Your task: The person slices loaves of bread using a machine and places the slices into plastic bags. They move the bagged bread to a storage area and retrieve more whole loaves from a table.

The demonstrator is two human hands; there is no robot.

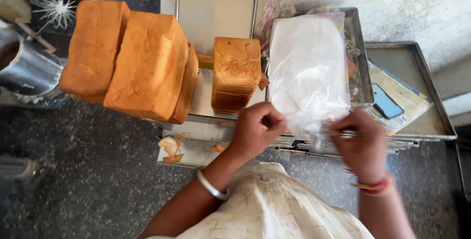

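While both hands work at its near edge, I note the clear plastic bag (308,67) lying over the steel tray (360,57): left hand (255,128) and right hand (360,143) each pinched on it, beside the sliced bread loaf (236,74).

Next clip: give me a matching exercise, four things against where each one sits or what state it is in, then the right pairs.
Things:
1. clear plastic bag
2. sliced loaf
3. phone
4. wire whisk

Places or states:
A. lying on printed paper in the metal tray at the right
B. standing on the metal slicer bed, in the middle
C. top left corner, above a steel vessel
D. held at its lower edge by the left hand and right hand

Pairs: 1-D, 2-B, 3-A, 4-C
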